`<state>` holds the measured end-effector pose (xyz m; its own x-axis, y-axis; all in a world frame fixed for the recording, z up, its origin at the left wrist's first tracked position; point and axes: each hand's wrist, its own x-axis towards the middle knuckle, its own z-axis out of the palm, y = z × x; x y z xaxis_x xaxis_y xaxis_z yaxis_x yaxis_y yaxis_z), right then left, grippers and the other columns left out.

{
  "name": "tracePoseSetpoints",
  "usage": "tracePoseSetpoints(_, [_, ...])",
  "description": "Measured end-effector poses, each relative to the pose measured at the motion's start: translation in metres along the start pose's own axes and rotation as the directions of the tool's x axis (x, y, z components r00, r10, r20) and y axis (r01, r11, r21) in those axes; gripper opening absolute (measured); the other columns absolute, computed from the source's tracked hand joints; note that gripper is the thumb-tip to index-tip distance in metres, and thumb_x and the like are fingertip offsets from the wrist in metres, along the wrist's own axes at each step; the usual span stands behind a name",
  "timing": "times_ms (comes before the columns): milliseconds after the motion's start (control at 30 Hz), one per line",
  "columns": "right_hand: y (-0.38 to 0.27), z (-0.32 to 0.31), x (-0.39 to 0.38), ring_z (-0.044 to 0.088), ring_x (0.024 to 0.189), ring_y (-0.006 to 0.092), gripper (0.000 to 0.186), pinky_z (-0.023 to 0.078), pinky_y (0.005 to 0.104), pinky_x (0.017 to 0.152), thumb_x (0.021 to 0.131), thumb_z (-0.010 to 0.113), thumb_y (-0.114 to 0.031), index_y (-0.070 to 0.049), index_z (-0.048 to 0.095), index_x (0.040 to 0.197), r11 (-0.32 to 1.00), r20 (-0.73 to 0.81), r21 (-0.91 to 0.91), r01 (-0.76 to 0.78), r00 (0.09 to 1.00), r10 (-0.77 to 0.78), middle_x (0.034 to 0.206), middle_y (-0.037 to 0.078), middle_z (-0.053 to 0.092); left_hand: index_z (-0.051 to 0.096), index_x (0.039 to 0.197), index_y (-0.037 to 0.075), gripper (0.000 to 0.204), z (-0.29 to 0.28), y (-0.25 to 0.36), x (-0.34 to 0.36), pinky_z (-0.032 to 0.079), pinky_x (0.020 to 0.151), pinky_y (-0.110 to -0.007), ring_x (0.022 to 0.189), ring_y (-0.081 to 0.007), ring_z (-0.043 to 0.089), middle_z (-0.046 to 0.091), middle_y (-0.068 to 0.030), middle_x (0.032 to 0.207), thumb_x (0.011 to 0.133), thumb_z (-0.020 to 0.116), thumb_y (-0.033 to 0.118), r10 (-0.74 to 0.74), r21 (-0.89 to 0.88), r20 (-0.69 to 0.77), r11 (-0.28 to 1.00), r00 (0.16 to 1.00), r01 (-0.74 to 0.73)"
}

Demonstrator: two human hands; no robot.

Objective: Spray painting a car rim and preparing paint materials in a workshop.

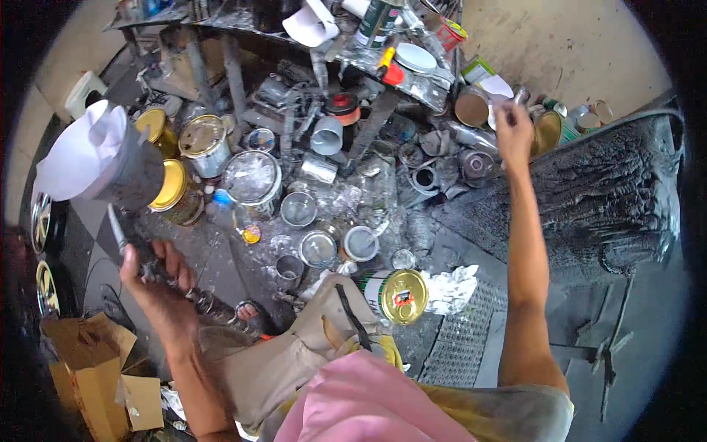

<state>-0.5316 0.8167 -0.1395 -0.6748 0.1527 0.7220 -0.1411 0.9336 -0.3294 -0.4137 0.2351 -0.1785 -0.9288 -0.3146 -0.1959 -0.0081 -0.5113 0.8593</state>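
My left hand (155, 283) is closed around a dark, stained tool (171, 274) with a pale, narrow end (116, 225) that points up toward a grey bucket (132, 173) stuffed with white paper (77, 155). My right hand (514, 129) reaches to the upper right, its fingers bent together at a small white paper piece (498, 86) among cans, beside a brown-topped tin (471, 110) and a brass-coloured tin (545, 132); what it grips is hard to make out. Below, a can with a gold lid (409, 298) lies near crumpled white rags (453, 283).
Paint cans (250, 177), cups (298, 210) and stained tools crowd the floor ahead. A cluttered dark shelf (195, 18) is at the back. A black, crusted sloping panel (611, 191) stands at right. An open cardboard box (92, 376) is at lower left, a wall (560, 44) behind.
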Motion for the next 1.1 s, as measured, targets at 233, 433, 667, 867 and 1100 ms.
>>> tracePoseSetpoints(233, [-0.008,0.087,-0.188,0.074,0.076,0.0295,0.052,0.057,0.0427,0.072,0.09,0.071,-0.052,0.0,0.076,0.095,0.898,0.814,-0.201,-0.391,0.444,0.375,0.084,0.017,0.075,0.052,0.091,0.01,0.049,-0.011,0.009,-0.017,0.031,0.054,-0.028,0.057,-0.0124,0.038,0.045,0.0,0.074,0.096,0.056,0.059,0.031,-0.008,0.075,1.0,0.997,-0.03])
tracePoseSetpoints(433, [0.018,0.176,-0.299,0.069,0.08,0.0473,0.066,0.055,0.0521,0.075,0.089,0.069,-0.06,0.006,0.073,0.087,0.834,0.583,-0.48,-0.273,0.611,0.536,0.078,0.03,0.07,0.053,0.091,0.011,0.048,-0.007,0.008,-0.018,0.032,0.054,-0.029,0.058,-0.0136,0.04,0.046,-0.0004,0.074,0.096,0.056,0.059,0.017,-0.011,0.107,1.0,0.994,-0.016])
tracePoseSetpoints(667, [-0.065,0.152,-0.308,0.068,0.089,0.047,0.03,0.053,0.055,0.083,0.094,0.07,-0.028,0.001,0.074,0.096,0.97,0.729,0.176,-0.169,0.684,-0.013,0.095,0.027,0.071,0.053,0.089,0.012,0.046,-0.009,0.007,-0.019,0.032,0.054,-0.029,0.058,-0.0131,0.04,0.045,0.0003,0.073,0.097,0.056,0.057,0.011,-0.013,0.079,1.0,0.997,-0.01])
tracePoseSetpoints(867, [-0.061,0.113,-0.3,0.067,0.09,0.0452,0.025,0.053,0.0504,0.08,0.094,0.07,-0.023,-0.001,0.074,0.105,0.962,0.753,0.163,-0.22,0.658,0.022,0.094,0.027,0.069,0.051,0.09,0.012,0.044,-0.009,0.003,-0.02,0.033,0.055,-0.028,0.058,-0.0125,0.041,0.044,0.0003,0.073,0.098,0.054,0.055,0.008,0.005,0.127,1.0,0.992,-0.009])
tracePoseSetpoints(1100, [-0.08,0.109,-0.323,0.069,0.088,0.0434,0.019,0.054,0.0456,0.078,0.094,0.068,-0.016,-0.002,0.076,0.104,0.953,0.666,0.223,-0.205,0.745,0.004,0.093,0.025,0.071,0.051,0.09,0.014,0.042,-0.006,-0.003,-0.022,0.036,0.055,-0.027,0.057,-0.0115,0.044,0.046,0.0007,0.071,0.097,0.057,0.055,-0.027,0.045,0.153,0.999,0.988,0.02])
